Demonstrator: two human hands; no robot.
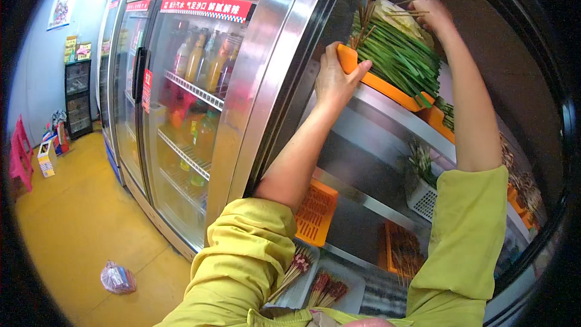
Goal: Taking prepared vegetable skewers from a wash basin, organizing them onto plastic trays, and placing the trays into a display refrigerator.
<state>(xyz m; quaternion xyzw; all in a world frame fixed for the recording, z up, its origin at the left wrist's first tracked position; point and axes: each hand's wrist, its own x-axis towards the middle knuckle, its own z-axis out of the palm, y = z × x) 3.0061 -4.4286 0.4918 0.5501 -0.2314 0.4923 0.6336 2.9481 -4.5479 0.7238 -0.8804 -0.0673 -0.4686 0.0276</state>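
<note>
On the upper shelf of an open display cooler stands an orange plastic tray (386,87), heaped with green chive-like stalks (404,50) and a pale leafy cabbage (392,16) behind them. My left hand (337,77) grips the tray's left front corner, its thumb on the rim. At the back of the heap, my right hand (431,9) has its fingers around or against several thin wooden skewers (411,12); whether it grips them is unclear. More brown sticks (364,20) rise at the tray's left end.
Lower shelves (363,200) carry an orange basket (315,213), a white basket with greens (423,200) and trays of skewered food (329,288). A steel door frame (268,77) separates this cooler from a glass-doored drinks fridge (190,113). A plastic bag (118,277) lies on the yellow floor.
</note>
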